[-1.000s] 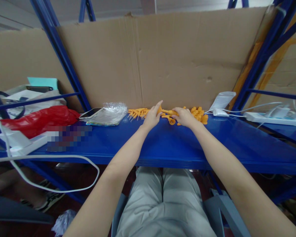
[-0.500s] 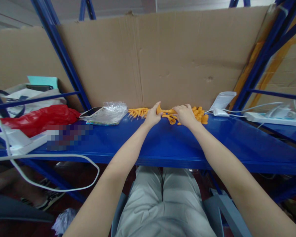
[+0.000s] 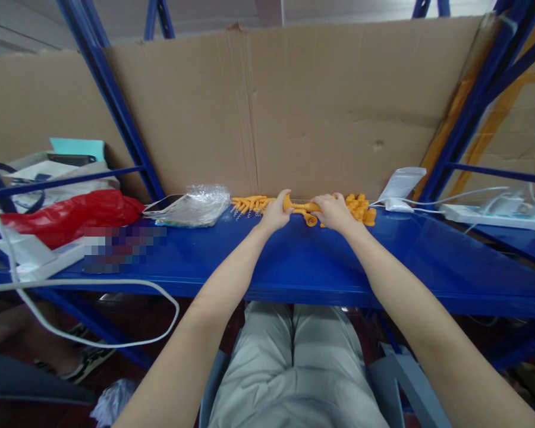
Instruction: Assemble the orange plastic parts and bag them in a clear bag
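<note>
Both hands are at work at the back of the blue shelf [image 3: 307, 261], close to the cardboard [image 3: 312, 119], and between them lies an orange stick [image 3: 302, 205], bridging the gap from one set of fingers to the other. The left hand [image 3: 275, 216] has it at the flared end, thumb and fingers curled in around it. The right hand [image 3: 334, 212] is folded over the other end, thumb towards the middle; how its hidden fingers sit cannot be told from here.

Doing this well probably means keeping the two ends in one straight line and letting both hands share the effort evenly. That middle looks slim, so a sideways bend seems the thing to avoid. Elbow room matters too: a cupped orange piece [image 3: 311, 220] lies just below the stick, with a heap of thin orange pieces [image 3: 248, 205] beside the left hand and chunky orange pieces [image 3: 360, 209] beside the right.

And here's the change from a second ago: the left hand's raised digit, pointing well up then, now sits lower, and the hand looks more bunched. The right hand has barely shifted, and both side heaps stay where they were.
</note>
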`<state>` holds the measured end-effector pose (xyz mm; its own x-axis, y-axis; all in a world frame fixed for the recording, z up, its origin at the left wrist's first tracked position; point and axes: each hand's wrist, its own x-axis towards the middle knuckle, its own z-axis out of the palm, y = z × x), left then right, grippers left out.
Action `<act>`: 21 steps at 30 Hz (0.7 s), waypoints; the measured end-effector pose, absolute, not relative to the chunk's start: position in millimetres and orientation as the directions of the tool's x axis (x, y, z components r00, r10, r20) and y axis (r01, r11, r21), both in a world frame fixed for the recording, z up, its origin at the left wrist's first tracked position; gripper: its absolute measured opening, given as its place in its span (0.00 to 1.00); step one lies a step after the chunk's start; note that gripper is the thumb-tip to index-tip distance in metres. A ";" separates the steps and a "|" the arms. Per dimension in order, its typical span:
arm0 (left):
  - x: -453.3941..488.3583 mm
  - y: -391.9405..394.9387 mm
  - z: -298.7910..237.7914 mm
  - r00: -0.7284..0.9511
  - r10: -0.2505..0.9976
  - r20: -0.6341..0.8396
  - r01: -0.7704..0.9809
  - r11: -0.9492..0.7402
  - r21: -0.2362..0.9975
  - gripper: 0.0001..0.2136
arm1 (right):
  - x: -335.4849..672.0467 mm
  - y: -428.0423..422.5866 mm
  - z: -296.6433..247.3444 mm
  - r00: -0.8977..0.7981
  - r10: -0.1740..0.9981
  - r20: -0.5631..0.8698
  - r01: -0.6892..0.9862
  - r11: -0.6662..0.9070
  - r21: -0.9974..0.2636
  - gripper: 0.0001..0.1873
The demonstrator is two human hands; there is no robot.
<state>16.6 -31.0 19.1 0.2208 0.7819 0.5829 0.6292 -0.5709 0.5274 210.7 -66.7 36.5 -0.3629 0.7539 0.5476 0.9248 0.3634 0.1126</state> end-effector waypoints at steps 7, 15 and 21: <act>12.4 -41.3 22.3 0.377 0.532 0.758 0.607 -0.760 0.231 0.26 | 216.1 -52.6 30.8 -0.366 0.777 0.512 0.898 0.439 -0.024 0.17; 13.2 -48.6 27.5 0.377 0.505 0.777 0.623 -0.758 0.190 0.26 | 214.5 -56.4 37.2 -0.344 0.763 0.547 0.889 0.452 -0.072 0.15; 14.1 -47.5 27.7 0.353 0.516 0.781 0.618 -0.755 0.220 0.29 | 215.1 -61.6 42.1 -0.385 0.725 0.572 0.891 0.454 0.024 0.15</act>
